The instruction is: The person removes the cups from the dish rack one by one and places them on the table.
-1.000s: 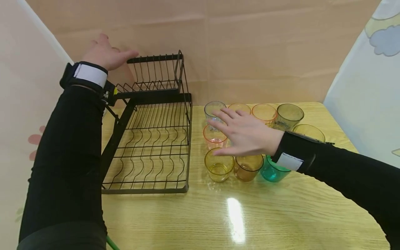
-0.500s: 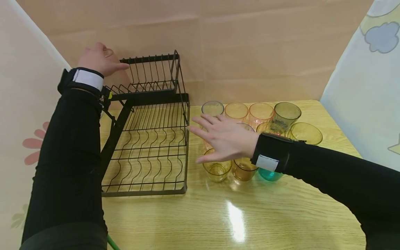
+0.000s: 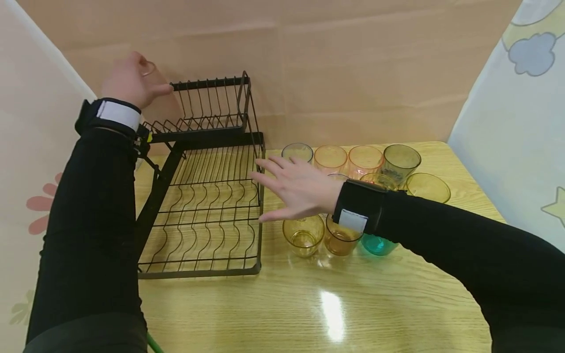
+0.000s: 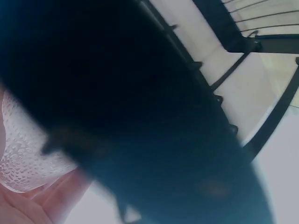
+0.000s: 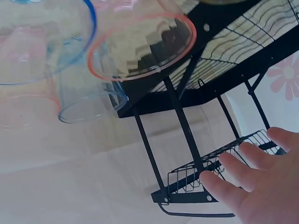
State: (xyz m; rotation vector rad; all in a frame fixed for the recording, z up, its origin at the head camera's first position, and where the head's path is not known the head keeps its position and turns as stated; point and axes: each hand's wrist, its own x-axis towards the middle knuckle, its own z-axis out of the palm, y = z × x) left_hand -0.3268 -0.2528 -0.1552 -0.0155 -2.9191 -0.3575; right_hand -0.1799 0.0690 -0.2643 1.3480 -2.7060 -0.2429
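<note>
In the head view my left hand (image 3: pixel 130 81) is at the left end of the black dish rack's upper tier (image 3: pixel 212 83). It holds a clear glass (image 4: pixel 28 144) with a bumpy surface, seen in the left wrist view; in the head view only part of its rim shows past the fingers. My right hand (image 3: pixel 297 189) hovers palm down with spread, straight fingers, between the rack and the glasses, holding nothing. Beneath and beside it stand a yellow glass (image 3: pixel 304 238), a brown glass (image 3: pixel 342 240) and a teal glass (image 3: pixel 379 243). The right hand and sleeve hide some glasses.
Behind stand a blue-rimmed glass (image 3: pixel 297 151), an orange glass (image 3: pixel 331 156), a red-rimmed glass (image 3: pixel 365 158) and a dark olive glass (image 3: pixel 400 159). The rack's wavy-wire lower tier (image 3: pixel 212 223) sits on the wooden table (image 3: pixel 247 314). A peach cloth (image 3: pixel 353 63) hangs behind.
My right hand has moved left, off the glasses toward the rack's right edge. My left hand has drawn slightly left along the upper tier. The head view has shifted a little.
</note>
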